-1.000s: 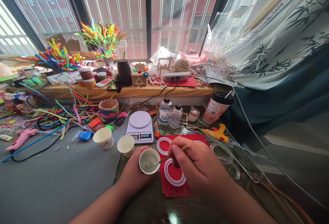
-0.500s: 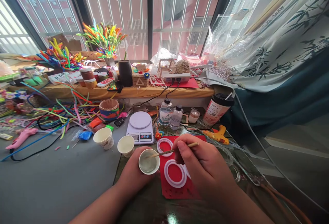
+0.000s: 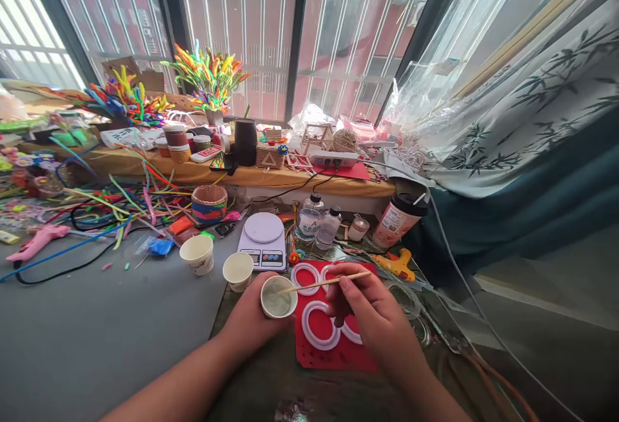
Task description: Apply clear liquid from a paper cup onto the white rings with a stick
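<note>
My left hand (image 3: pixel 256 309) is wrapped round a paper cup (image 3: pixel 279 297), which is tilted a little and holds a clear, cloudy liquid. Between the thumb and fingers of my right hand (image 3: pixel 365 299) is a thin wooden stick (image 3: pixel 325 282), its far end dipping into that liquid. Below the right hand lies a red sheet (image 3: pixel 309 359) bearing several white ring-shaped molds (image 3: pixel 321 344), some partly covered by the hand. Two more paper cups, one nearer (image 3: pixel 238 271) and one farther left (image 3: pixel 196 255), stand beyond my left hand.
A white kitchen scale (image 3: pixel 264 228) stands behind the cups, with two clear bottles (image 3: pixel 309 221) at its right. An orange glue gun (image 3: pixel 396 265) and a lidded drink cup (image 3: pixel 399 221) are at right. Pipe cleaners (image 3: pixel 140 199) and a pink glue gun (image 3: pixel 41 243) lie left.
The camera view has tilted and shifted slightly. My right hand has moved a little, and the stick lies flatter, still in the cup. My left hand keeps its hold on the cup.
</note>
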Tool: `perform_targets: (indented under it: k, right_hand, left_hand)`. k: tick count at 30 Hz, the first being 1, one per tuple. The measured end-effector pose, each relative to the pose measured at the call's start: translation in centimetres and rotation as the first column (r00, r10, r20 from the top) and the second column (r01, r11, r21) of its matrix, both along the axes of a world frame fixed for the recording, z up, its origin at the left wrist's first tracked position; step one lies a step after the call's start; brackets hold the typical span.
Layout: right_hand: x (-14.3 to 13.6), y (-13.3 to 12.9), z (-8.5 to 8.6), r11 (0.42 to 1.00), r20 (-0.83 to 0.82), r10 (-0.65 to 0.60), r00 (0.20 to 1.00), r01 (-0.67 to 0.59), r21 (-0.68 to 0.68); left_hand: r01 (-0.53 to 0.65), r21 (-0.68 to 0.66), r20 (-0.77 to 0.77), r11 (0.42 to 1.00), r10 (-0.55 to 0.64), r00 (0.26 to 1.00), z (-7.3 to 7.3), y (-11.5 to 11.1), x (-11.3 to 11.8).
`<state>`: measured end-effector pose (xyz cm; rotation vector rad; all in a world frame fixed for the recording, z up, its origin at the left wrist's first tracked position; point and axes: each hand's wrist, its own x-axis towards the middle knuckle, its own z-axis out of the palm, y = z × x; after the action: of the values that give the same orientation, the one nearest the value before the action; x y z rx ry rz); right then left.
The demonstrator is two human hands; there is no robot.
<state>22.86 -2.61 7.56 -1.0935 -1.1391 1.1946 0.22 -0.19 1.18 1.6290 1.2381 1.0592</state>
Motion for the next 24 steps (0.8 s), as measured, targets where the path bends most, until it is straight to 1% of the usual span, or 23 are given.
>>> perform_targets:
  k: [3, 6, 10, 13, 17, 20, 24]
  right_hand:
    - [-0.5, -1.0, -1.9, 0.997, -0.086, -0.076, 0.993, 0.078, 0.025]
    - [-1.3, -1.0, -3.3, 0.993, -0.104, -0.112, 0.988, 0.114, 0.018]
    - [-1.9, -0.7, -4.6, 0.991, -0.122, -0.133, 0.984, 0.136, 0.017]
    - [-1.9, -0.8, -5.9, 0.992, -0.122, -0.125, 0.985, 0.127, 0.01]
    - [-1.8, -0.8, -7.9, 0.998, -0.11, -0.068, 0.992, 0.067, -0.017]
    - [-1.6, -0.6, -9.4, 0.998, -0.093, -0.026, 0.995, 0.021, -0.051]
    - [-1.4, -0.1, -10.5, 0.996, -0.084, 0.004, 0.996, -0.011, -0.087]
  left_hand:
    - [-0.004, 0.019, -0.014, 1.0, 0.005, 1.0, -0.7, 0.2, -0.1]
    - [-0.016, 0.08, -0.054, 0.997, 0.021, 0.998, -1.2, 0.6, -0.2]
    - [-0.017, 0.034, -0.071, 0.999, 0.019, 0.997, -1.4, 1.0, -0.3]
    - [-0.017, 0.015, -0.101, 1.0, 0.018, 0.995, -1.4, 1.0, -0.2]
    - [-0.091, 0.023, -0.113, 0.996, 0.093, 0.989, -1.7, 0.8, -0.3]
    - [-0.114, 0.036, -0.117, 0.993, 0.118, 0.986, -1.8, 0.6, -0.4]
    - [-0.13, 0.029, -0.104, 0.991, 0.132, 0.986, -1.7, 0.5, -0.3]
